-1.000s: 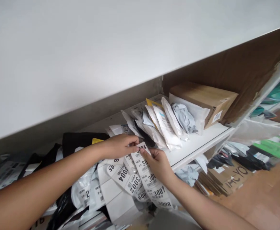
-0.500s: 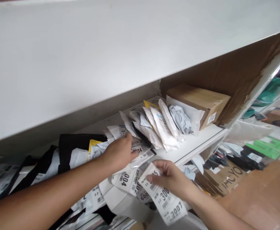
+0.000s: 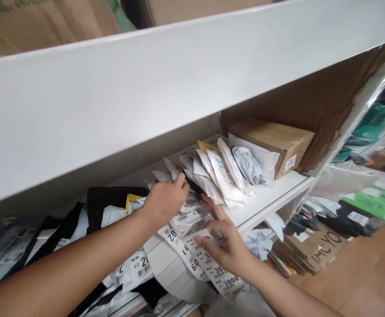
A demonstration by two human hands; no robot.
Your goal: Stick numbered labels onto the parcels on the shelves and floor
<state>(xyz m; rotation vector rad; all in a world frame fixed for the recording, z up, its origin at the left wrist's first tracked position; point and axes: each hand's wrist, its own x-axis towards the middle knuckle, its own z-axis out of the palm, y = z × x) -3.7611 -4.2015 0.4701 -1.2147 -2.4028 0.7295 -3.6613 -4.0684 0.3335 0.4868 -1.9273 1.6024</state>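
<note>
My left hand is over the row of mailers on the white shelf, its fingers curled at the upper edge of a clear plastic mailer with number labels on it, one reading 3004. Part of its grip is hidden behind the hand. My right hand pinches a long strip of printed number labels between thumb and finger. Its other fingers stretch towards the front of that mailer. The strip hangs down in folds, with loose blank backing paper curling beneath it.
Several white and grey mailers lean to the right, before a cardboard box. Black and white packets fill the left. A thick shelf edge crosses overhead. More parcels lie at the lower right.
My right hand has moved up and left with the label strip, closer to the mailer. My left hand has shifted slightly higher. The view now takes in things on the upper shelf.
</note>
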